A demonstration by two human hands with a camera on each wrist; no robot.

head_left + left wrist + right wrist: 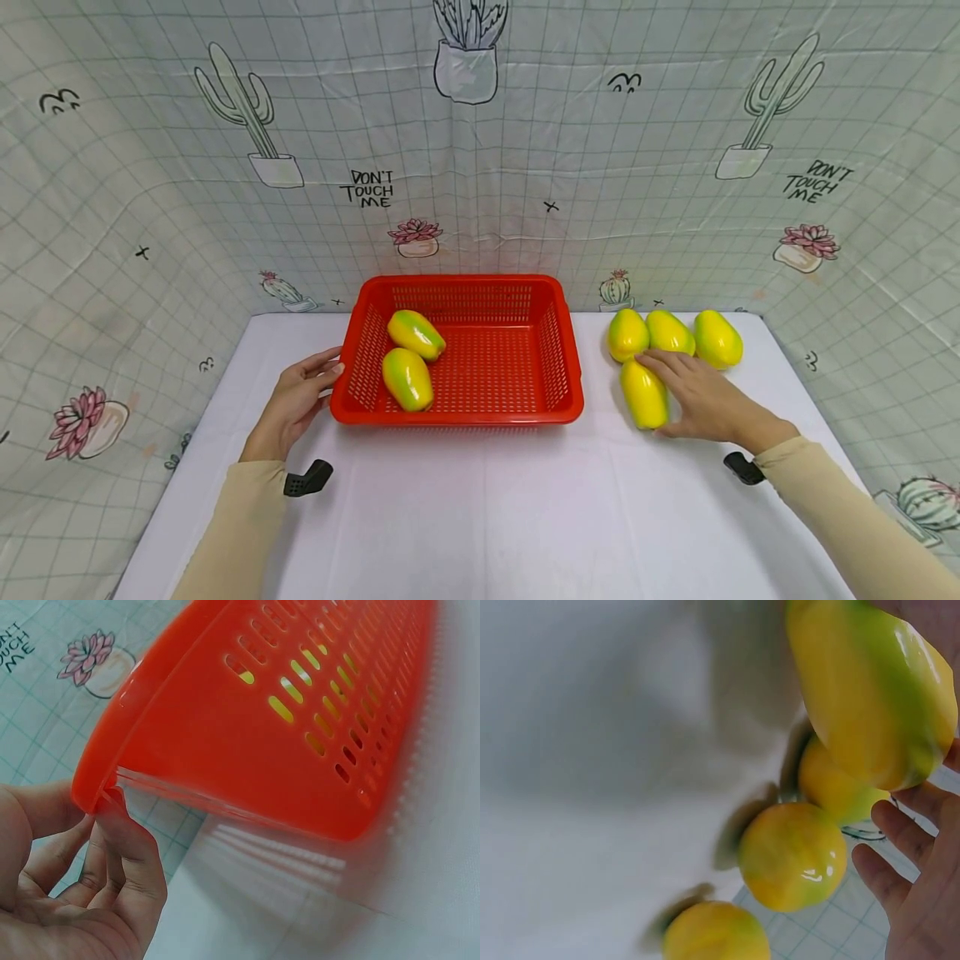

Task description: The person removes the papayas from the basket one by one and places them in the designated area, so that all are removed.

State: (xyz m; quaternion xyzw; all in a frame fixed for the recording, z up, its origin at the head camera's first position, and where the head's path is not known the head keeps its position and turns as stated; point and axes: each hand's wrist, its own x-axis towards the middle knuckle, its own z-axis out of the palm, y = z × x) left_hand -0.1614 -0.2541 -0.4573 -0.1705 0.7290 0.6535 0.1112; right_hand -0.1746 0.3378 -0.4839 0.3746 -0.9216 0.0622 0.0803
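Observation:
At the left end of a red plastic basket, my left hand pinches the rim between thumb and fingers. The left wrist view shows the left hand at the rim of the slotted basket wall. Two glossy yellow-green papayas lie inside, toward the basket's left. Right of the basket, my right hand grips another papaya, fingers at its far end and thumb at its near end. Seen from the right wrist, this papaya sits between the thumb and fingers of the right hand.
Three more papayas stand in a row just behind the gripped one, near the table's back right. A white cloth covers the table. Grid-patterned fabric with cactus drawings rises behind the basket and along both sides.

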